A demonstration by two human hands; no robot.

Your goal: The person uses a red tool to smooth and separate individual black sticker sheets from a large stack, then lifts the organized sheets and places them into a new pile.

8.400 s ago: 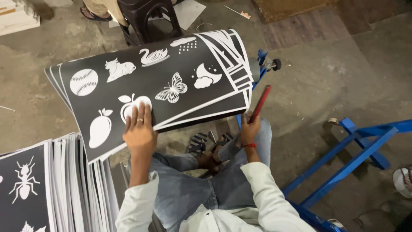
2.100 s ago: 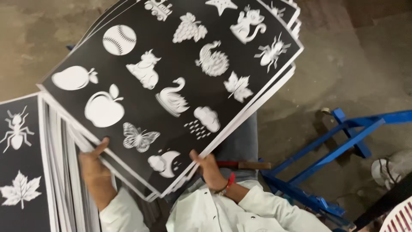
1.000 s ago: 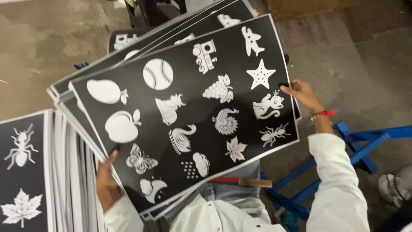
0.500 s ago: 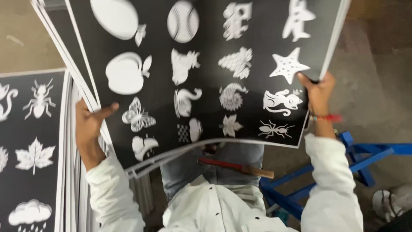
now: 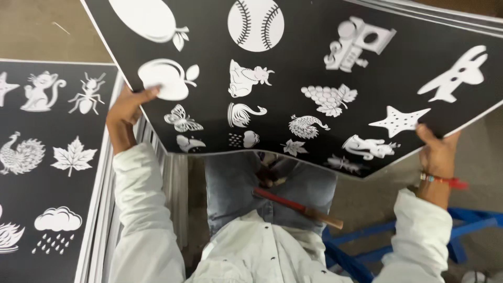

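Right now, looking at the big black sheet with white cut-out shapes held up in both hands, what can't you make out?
- Head view: the large black sheet with white animal and fruit shapes runs off the top edge.
- The sheets beneath it are hidden; only thin edges show top right.
- Left hand and right hand: fingers go behind the sheet.
- The red-handled tool on the lap: its head sits in shadow.

My black sheet (image 5: 293,63), white animal and fruit silhouettes; red-handled hammer (image 5: 296,207) on my blue jeans (image 5: 236,183).

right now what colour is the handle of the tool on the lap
Red, with a bare wooden end; head view.
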